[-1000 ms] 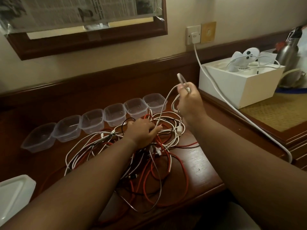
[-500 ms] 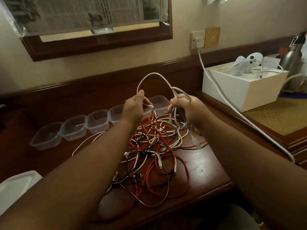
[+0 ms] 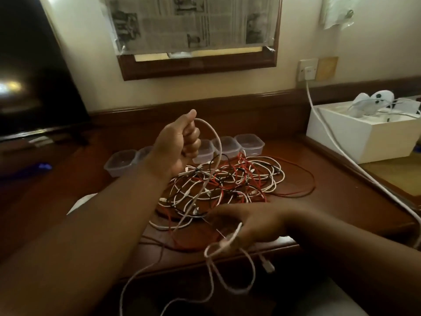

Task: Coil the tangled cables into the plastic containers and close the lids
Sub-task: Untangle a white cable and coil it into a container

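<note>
From the head view, my left hand [image 3: 180,142] was raised above the desk [image 3: 337,201], fingers curled into a fist round a white cable [image 3: 215,153] that arched out of the top of the fist and ran down toward me across the tangle [image 3: 227,181]. My right hand [image 3: 252,224] was low, near the desk's front edge, blurred; its fingers reached left and the same white cable looked pinched at its fingertips, with loops and a plug end hanging below, off the desk edge. The tangle of red, white and black cables lay in a heap on the desk between my hands and the containers [image 3: 248,144]. Those clear plastic tubs stood in a row behind the heap, open, with no lids on them; my left hand hid part of the row. A white box [image 3: 355,137] sat to the right on a raised part of the desk, with white things inside that I could not make out. A thick white cord [image 3: 328,137] ran from the wall socket [image 3: 307,70] down past the box. A dark screen [image 3: 34,76] stood at the left, and a frame [image 3: 198,65] covered with newspaper hung on the wall.
</note>
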`<state>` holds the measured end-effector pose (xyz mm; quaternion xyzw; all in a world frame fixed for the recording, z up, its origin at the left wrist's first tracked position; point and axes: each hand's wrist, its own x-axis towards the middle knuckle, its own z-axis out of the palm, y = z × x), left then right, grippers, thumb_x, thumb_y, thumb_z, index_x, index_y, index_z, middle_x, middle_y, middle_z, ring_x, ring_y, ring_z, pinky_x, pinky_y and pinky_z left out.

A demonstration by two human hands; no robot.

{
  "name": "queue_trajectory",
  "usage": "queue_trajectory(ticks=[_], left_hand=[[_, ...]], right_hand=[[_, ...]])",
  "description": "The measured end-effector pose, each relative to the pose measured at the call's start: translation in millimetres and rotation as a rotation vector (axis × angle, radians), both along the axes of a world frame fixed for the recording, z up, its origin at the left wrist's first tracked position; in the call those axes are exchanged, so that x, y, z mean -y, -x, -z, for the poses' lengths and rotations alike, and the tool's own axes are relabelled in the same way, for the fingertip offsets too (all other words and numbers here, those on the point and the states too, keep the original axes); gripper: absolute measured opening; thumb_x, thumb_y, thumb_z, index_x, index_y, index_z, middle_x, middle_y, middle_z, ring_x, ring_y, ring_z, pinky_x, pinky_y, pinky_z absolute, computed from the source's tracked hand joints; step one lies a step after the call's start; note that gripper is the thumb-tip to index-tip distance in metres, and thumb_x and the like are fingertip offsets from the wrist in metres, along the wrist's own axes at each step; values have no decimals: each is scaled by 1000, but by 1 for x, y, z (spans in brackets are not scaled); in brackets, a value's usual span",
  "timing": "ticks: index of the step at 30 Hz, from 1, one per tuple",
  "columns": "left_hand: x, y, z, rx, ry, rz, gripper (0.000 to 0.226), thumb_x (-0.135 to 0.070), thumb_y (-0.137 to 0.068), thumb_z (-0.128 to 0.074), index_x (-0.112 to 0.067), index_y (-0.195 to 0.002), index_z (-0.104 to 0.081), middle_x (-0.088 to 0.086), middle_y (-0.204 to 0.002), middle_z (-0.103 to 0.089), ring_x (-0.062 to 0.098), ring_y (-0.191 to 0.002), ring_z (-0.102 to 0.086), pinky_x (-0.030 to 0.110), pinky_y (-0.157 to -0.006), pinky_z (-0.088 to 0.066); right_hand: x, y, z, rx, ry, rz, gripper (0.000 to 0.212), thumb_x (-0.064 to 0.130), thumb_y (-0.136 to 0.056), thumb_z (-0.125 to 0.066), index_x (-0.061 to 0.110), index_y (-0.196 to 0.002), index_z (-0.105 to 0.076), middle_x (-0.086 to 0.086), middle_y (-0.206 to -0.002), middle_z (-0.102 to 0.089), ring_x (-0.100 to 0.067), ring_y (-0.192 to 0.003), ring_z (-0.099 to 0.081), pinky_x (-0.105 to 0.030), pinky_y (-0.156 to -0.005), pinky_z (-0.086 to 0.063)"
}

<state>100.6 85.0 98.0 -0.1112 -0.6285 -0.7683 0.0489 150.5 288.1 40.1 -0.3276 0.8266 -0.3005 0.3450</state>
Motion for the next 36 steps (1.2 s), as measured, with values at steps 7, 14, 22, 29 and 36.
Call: queue_trajectory(ticks=[7, 14, 22, 29, 36], left_hand=[[12, -53, -10, 31, 49, -22, 49, -43, -103, -40, -23, -58, -35, -4, -52, -21, 13, -46, -17, 28, -45, -14], [-5, -85, -12, 136, -38, -64, 34, -27, -101, -36, -19, -70, -46, -2, -58, -27, 12, -49, -24, 27, -49, -22], [-33, -110, -18, 270, -104, -76, 19, -18, -100, -53, -7, -89, -64, 7, -84, -60, 17, -81, -61, 34, -86, -52], [-37, -119, -3, 196, 174, 94, 14, -27, -89, -66, -19, -87, -77, 10, -95, -73, 29, -98, -70, 42, -77, -57], [-28, -100, 10, 223, 141, 236, 14, -24, -89, -60, -16, -89, -73, 11, -103, -70, 23, -96, -69, 35, -76, -56]], right_hand=[[0, -24, -19, -134, -204, 25, 89, 23, -83, -76, 37, -153, -22, 5, -149, -43, -17, -131, -48, -38, -108, -44], [13, -49, -34, -418, 496, 544, 12, 15, -93, -59, 3, -94, -58, -10, -81, -59, -20, -68, -54, -35, -63, -50], [30, -73, -47, -776, 655, 577, 19, 25, -90, -63, 27, -91, -45, 7, -78, -51, 7, -62, -49, -12, -52, -44], [35, -73, -44, 59, 804, 479, 16, 23, -102, -50, 18, -101, -65, 0, -90, -73, -14, -89, -70, -27, -77, -56], [34, -61, -39, 194, 681, 415, 18, 10, -93, -45, 2, -91, -60, -17, -81, -68, -27, -74, -68, -35, -68, -55]])
